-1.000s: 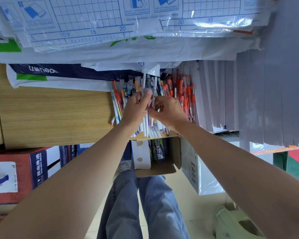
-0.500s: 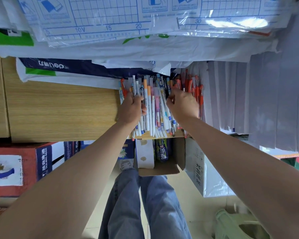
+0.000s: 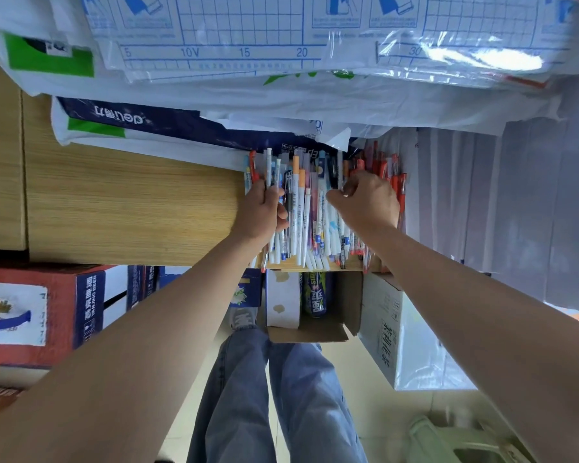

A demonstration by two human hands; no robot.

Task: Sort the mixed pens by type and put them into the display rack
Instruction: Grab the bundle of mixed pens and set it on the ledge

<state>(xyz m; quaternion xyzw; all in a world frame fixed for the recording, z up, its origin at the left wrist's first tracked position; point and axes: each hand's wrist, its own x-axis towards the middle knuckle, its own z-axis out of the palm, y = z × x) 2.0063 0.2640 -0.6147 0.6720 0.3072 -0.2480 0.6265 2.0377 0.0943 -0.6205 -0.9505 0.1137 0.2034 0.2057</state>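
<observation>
A dense heap of mixed pens [image 3: 310, 212] lies on the wooden shelf [image 3: 131, 208], mostly white barrels with blue or orange caps. A group of red pens [image 3: 393, 172] sits at the heap's right side. My left hand [image 3: 263, 212] grips a small bunch of white pens at the heap's left edge. My right hand [image 3: 368, 198] is curled over the pens on the right, fingertips pinching among them; which pen it holds is hidden.
Plastic-wrapped paper packs [image 3: 281, 38] and a dark blue pack [image 3: 141, 125] overhang the pens from behind. Grey folders [image 3: 482, 195] stand to the right. Below the shelf are an open cardboard box [image 3: 315, 305], a red beer carton [image 3: 41, 312] and a green stool [image 3: 462, 442].
Both hands have moved apart: the left one to the heap's left edge with a bunch of pens, the right one toward the red pens. The head camera came closer.
</observation>
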